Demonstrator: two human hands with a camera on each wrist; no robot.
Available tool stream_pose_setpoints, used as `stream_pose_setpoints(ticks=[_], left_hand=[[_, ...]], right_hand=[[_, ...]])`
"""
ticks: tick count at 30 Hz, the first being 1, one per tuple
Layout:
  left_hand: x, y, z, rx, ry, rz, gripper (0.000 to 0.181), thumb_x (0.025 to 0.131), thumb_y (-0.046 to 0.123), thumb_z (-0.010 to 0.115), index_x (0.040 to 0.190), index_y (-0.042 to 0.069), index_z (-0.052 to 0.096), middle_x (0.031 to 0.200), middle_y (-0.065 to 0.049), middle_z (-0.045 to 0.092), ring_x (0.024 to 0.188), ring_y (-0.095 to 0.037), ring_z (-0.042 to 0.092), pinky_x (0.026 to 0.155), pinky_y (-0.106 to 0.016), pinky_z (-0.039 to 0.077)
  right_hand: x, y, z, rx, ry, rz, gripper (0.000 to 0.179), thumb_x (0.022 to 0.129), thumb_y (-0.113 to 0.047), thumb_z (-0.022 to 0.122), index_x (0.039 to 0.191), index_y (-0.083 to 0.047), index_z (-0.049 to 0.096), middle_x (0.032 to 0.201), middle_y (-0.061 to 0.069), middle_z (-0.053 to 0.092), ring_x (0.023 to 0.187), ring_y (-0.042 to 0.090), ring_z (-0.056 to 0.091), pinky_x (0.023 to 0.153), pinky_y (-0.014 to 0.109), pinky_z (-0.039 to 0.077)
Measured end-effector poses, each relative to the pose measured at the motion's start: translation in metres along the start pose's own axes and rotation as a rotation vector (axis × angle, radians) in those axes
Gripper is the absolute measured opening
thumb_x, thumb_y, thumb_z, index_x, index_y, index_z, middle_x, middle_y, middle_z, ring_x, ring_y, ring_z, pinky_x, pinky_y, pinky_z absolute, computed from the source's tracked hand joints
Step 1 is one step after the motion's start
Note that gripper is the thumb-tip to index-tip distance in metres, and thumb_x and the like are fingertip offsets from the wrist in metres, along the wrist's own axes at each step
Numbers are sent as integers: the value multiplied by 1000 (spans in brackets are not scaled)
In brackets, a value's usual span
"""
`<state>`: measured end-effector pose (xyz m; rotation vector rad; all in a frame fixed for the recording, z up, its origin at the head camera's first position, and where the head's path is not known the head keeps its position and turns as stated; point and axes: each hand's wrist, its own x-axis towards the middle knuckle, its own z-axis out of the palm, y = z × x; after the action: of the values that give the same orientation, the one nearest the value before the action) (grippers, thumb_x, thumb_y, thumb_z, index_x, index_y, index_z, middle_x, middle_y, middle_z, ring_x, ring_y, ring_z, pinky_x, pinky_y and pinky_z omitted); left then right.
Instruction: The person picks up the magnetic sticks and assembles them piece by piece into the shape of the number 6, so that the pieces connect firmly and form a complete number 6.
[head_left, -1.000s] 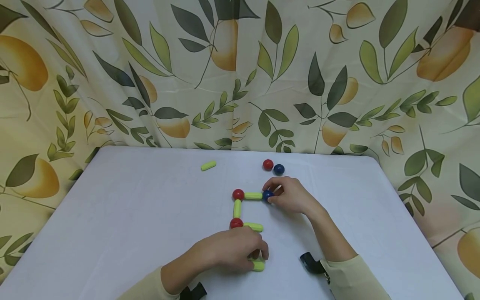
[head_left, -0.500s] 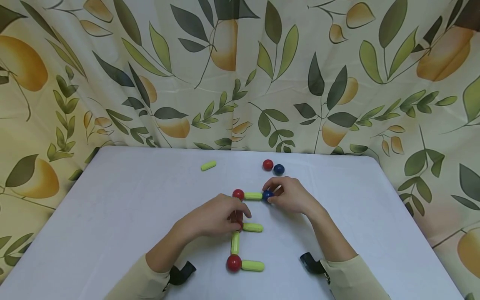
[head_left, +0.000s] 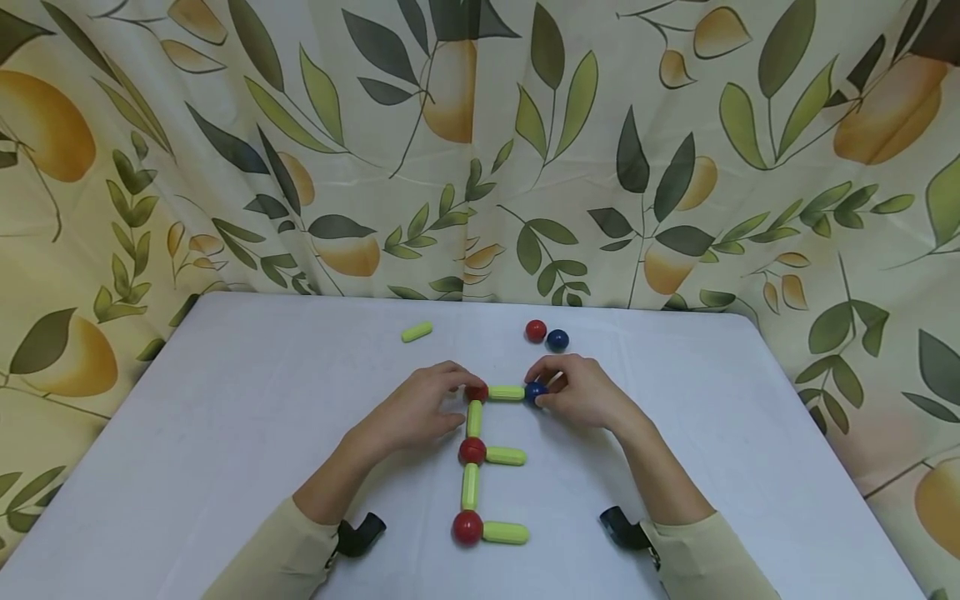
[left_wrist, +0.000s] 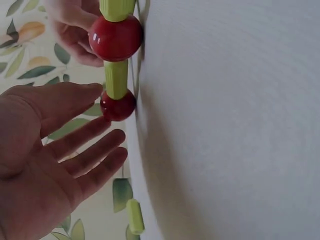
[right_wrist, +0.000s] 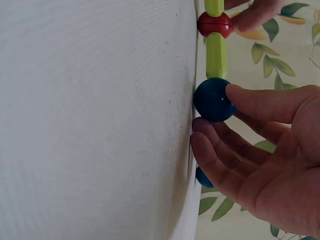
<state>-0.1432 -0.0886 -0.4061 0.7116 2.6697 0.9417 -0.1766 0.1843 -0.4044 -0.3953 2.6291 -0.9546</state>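
On the white table, yellow-green rods and red balls form an E-like shape. My left hand [head_left: 420,408] touches the far red ball [head_left: 478,395] with its index finger; in the left wrist view the fingers [left_wrist: 95,152] are spread, fairly straight. From that ball a rod [head_left: 507,392] runs right to a blue ball [right_wrist: 215,100], which my right hand [head_left: 588,392] pinches between thumb and fingers. Below are the middle red ball [head_left: 472,451] with a side rod [head_left: 506,456], and the near red ball [head_left: 467,527] with another rod [head_left: 506,532]. Both side rods end free.
A loose green rod [head_left: 417,332] lies near the far edge. A loose red ball [head_left: 536,331] and a second blue ball [head_left: 557,340] sit beyond my right hand. Behind the table [head_left: 300,350] hangs a leaf-print curtain [head_left: 480,233]. Black wrist cameras stick out from both sleeves.
My left hand has moved away from me along the column, from the near red ball past the middle one to the far one. The right hand has stayed at the blue ball.
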Motion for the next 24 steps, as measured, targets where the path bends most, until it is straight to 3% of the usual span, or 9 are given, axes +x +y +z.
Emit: stream_pose_setpoints(ticks=[5,13,24], left_hand=[[2,-6,2,-10,6,3,45,93,9,76,135,19,69,135,1,66,121,-22,63,103,-40,56],[10,-12,2,-118,13,-47,40,94,7,75,131,22,72,126,4,67,117,-20,66,99,-38,58],[24,-17,1,-178,-13,-71,39,93,9,78,132,14,71,121,2,69,109,-19,68,92,-34,61]], right_hand=[[0,-1,-1,-1,-4,3,24,91,-5,75,114,-13,75,108,8,71,93,21,64,85,37,57],[0,-1,-1,3,-4,-6,24,91,-4,75,114,-12,75,107,9,71,93,21,64,84,37,57],[-2,0,-1,5,0,-13,24,90,-5,76,113,-12,75,107,8,72,92,20,66,84,37,57]])
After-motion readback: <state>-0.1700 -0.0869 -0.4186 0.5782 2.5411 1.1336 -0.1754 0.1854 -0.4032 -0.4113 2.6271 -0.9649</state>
